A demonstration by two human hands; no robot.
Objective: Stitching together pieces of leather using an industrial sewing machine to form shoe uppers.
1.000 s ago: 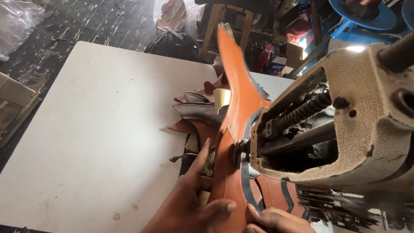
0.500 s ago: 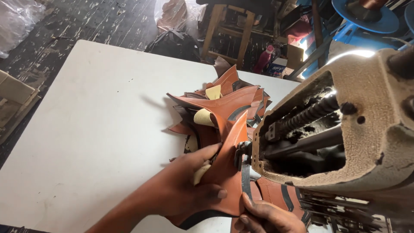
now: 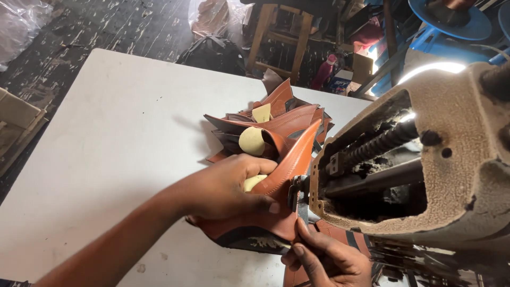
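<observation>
The left hand (image 3: 234, 186) is curled around a folded tan leather piece (image 3: 289, 170), fingers and thumb pressed onto it, holding it against the presser foot (image 3: 296, 192) of the sewing machine (image 3: 446, 165). The right hand (image 3: 326, 258), at the near edge just below the foot, pinches the lower edge of the same piece between thumb and fingertips (its palm is partly cut off by the frame). The leather piece sits near the middle of the white table (image 3: 106, 159), just left of the machine head, its point rising toward the far side. Behind it, farther off, lies a heap of cut leather pieces (image 3: 271, 122) with pale foam pads showing.
</observation>
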